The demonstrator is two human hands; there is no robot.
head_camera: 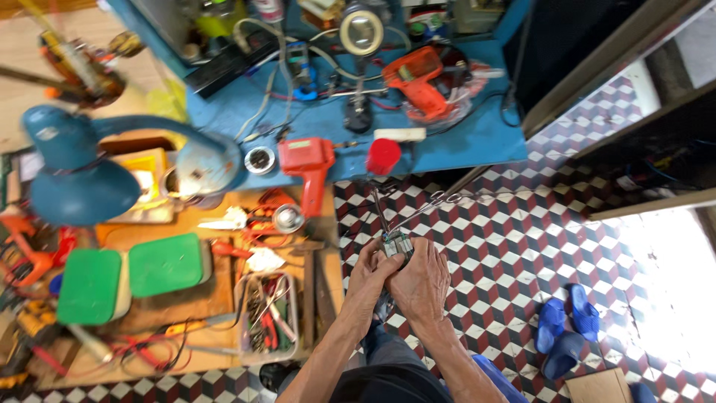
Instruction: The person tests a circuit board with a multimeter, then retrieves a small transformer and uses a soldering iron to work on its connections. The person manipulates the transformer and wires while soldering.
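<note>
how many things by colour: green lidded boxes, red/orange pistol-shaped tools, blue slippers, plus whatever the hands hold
green lidded boxes: 2
red/orange pistol-shaped tools: 2
blue slippers: 3
small grey part with wires, held by left hand and right hand: 1
total: 8

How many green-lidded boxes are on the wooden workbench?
2. One green-lidded box sits at the left of the wooden workbench; the other is just right of it, beside the tool tray. More could be hidden under the blue lamp.
</note>
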